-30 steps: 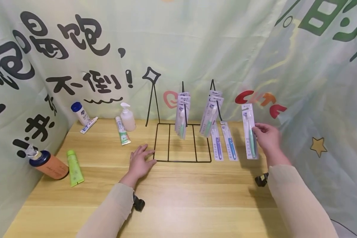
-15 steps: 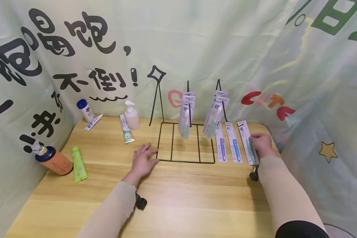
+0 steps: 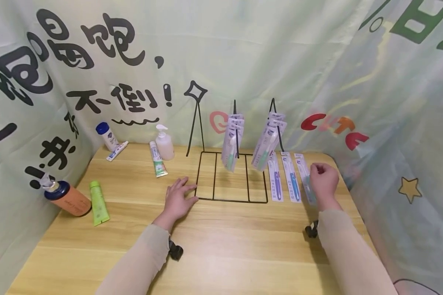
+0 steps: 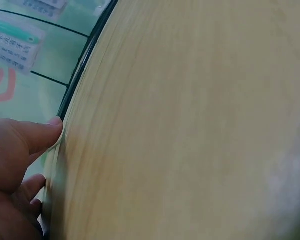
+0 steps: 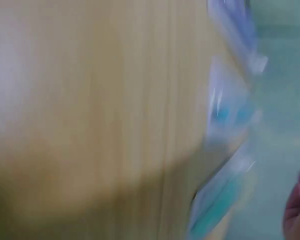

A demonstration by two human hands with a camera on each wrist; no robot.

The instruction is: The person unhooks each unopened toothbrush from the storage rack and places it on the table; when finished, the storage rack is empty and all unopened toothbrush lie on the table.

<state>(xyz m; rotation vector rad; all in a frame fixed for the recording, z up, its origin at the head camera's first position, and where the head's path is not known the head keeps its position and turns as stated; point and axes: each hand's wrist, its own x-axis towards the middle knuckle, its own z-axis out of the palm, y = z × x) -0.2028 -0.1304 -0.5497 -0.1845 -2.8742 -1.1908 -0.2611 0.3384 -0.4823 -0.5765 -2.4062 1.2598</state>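
My left hand (image 3: 177,198) rests on the table with fingers spread, its thumb and forefinger at the left front corner of a black wire display rack (image 3: 240,200). In the left wrist view, the thumb touches the rack's wire. To the right of the rack my right hand (image 3: 323,180) has its fingers curled, holding nothing. It overlaps the edge of a packaged green toothbrush (image 3: 303,170) lying on the table. Beside that lie a packaged blue toothbrush (image 3: 291,178) and a packaged purple toothbrush (image 3: 275,180). Packaged toothbrushes (image 3: 231,147) hang from two of the rack's hooks.
At the left stand an orange pump bottle (image 3: 68,199), a green tube (image 3: 99,203) and a blue-capped bottle (image 3: 107,135) with a small tube (image 3: 117,150). A toothpaste tube (image 3: 158,159) leans near a pale pump bottle (image 3: 165,143). A printed curtain (image 3: 310,61) encloses the back.
My right hand has lowered the packaged green toothbrush to the table, let go of it and moved slightly off it. My left hand stays at the rack's corner.
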